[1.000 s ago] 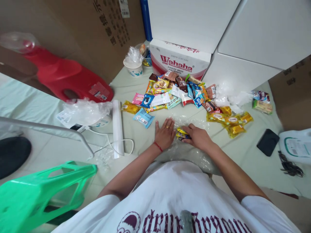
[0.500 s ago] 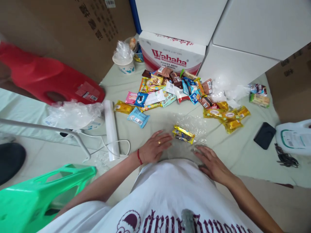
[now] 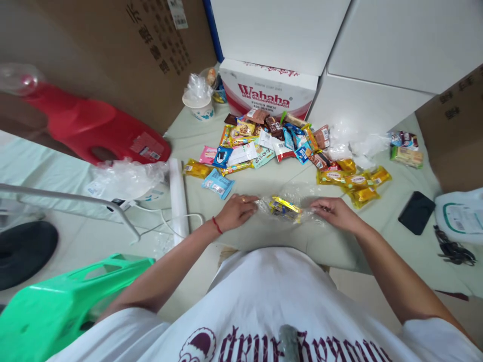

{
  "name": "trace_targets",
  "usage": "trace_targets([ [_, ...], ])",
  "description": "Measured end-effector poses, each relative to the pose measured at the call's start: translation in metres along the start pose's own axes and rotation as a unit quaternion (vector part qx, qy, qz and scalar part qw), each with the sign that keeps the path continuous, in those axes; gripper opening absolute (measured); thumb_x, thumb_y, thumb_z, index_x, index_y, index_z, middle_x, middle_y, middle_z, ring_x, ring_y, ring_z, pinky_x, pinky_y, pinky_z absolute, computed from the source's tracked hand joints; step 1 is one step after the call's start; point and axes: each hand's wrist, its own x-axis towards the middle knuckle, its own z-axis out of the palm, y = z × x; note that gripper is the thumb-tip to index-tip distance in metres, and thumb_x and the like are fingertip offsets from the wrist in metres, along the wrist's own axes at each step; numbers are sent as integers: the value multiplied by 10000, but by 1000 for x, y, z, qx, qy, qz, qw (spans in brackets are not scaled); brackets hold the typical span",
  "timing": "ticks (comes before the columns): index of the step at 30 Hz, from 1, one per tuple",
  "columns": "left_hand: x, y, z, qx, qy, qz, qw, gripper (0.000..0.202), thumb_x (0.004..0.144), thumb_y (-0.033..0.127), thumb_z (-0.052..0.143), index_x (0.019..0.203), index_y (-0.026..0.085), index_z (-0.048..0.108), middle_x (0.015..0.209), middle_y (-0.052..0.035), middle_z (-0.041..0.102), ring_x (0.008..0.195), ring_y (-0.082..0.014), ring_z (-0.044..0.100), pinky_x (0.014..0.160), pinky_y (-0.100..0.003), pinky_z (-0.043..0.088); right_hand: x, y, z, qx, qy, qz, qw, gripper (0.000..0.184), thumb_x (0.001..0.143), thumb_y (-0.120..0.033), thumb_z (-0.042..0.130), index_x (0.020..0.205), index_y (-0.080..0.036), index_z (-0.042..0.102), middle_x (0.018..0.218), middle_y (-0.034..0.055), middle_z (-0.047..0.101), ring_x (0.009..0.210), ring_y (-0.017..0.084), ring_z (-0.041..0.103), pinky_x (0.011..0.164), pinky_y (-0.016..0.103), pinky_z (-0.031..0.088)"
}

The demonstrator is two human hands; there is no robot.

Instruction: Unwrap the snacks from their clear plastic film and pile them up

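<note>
A sheet of clear plastic film (image 3: 302,188) stretches between my two hands over the cloth-covered surface. On it lie small yellow-wrapped snack bars (image 3: 286,207), partly covered by the film. My left hand (image 3: 239,211), with a red string on its wrist, pinches the film's left side. At the opposite side my right hand (image 3: 332,212) has its fingers closed on the film. Beyond them spreads a heap of wrapped snacks (image 3: 260,138), and a light blue packet (image 3: 218,184) lies nearer my left hand.
A white roll (image 3: 178,201) and a cable are at the left, near a red jug (image 3: 109,130) and green stool (image 3: 75,296). Yellow packets (image 3: 356,183), a black phone (image 3: 416,212) and a white bottle (image 3: 460,213) lie right. A Wahaha carton (image 3: 267,90) stands behind.
Both hands were spread flat beside the bars. They have moved up and closed on the film's two sides, and the film is now gathered over the bars.
</note>
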Motion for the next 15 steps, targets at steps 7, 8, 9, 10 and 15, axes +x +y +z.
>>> trace_targets([
  [7, 13, 0, 4, -103, 77, -102, 986, 359, 1029, 414, 459, 943, 229, 755, 1285, -59, 756, 1132, -219, 707, 917, -377, 472, 39, 20, -1, 102, -54, 164, 980, 482, 814, -652, 636, 872, -177, 699, 615, -35, 563, 513, 109, 409, 510, 243, 303],
  [8, 16, 3, 5, -99, 91, -116, 984, 360, 1022, 428, 477, 907, 230, 755, 1245, -56, 771, 1095, -219, 710, 902, -375, 478, 41, 22, -1, 103, -58, 177, 977, 481, 810, -661, 626, 830, -183, 673, 590, -45, 531, 501, 104, 381, 504, 245, 289],
  [9, 18, 6, 7, -91, 106, -129, 982, 361, 1015, 434, 492, 874, 229, 754, 1196, -56, 784, 1048, -219, 710, 896, -378, 482, 42, 24, -1, 93, -56, 186, 977, 476, 816, -664, 610, 776, -191, 638, 571, -51, 500, 498, 103, 363, 506, 248, 281],
  [10, 21, 8, 10, -78, 125, -145, 978, 366, 1013, 427, 495, 839, 227, 748, 1137, -58, 795, 994, -219, 704, 896, -385, 482, 43, 25, -2, 71, -51, 190, 978, 473, 834, -658, 587, 722, -199, 597, 558, -52, 474, 502, 105, 357, 513, 251, 277],
  [15, 29, 16, 25, 38, 227, -273, 934, 356, 971, 352, 509, 676, 214, 652, 878, -79, 729, 856, -250, 610, 921, -450, 457, 46, 19, -16, -228, -5, 195, 954, 354, 937, -457, 531, 719, -196, 632, 670, 29, 588, 625, 168, 480, 589, 290, 304],
])
